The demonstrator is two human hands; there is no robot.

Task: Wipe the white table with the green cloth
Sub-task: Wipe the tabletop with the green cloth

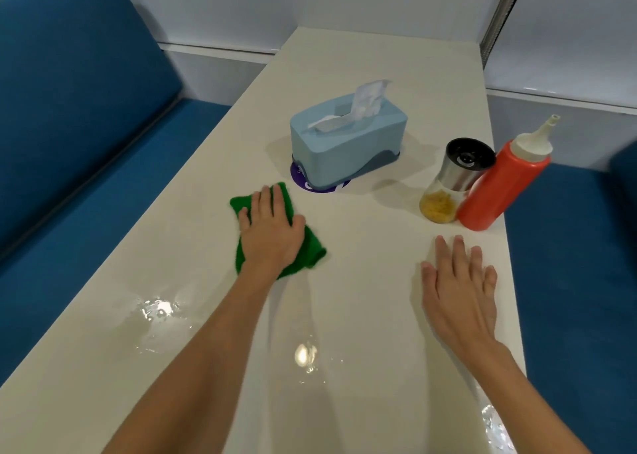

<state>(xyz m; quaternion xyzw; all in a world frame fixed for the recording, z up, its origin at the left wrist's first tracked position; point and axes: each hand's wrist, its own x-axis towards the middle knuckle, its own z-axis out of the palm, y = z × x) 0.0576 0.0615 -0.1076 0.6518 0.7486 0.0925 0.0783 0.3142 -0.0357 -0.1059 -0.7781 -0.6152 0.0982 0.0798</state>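
Currently the flat left grip is pressing the crumpled green cloth onto the glossy white bench mid-wipe, the splayed right grip bracing empty, probably needing a sweep toward nearer wet patches

No legible text; purple disc's marks perhaps lettering

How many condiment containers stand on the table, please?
2: a red squeeze bottle at the right edge of the table, and a steel-capped jar beside it. None looks hidden.
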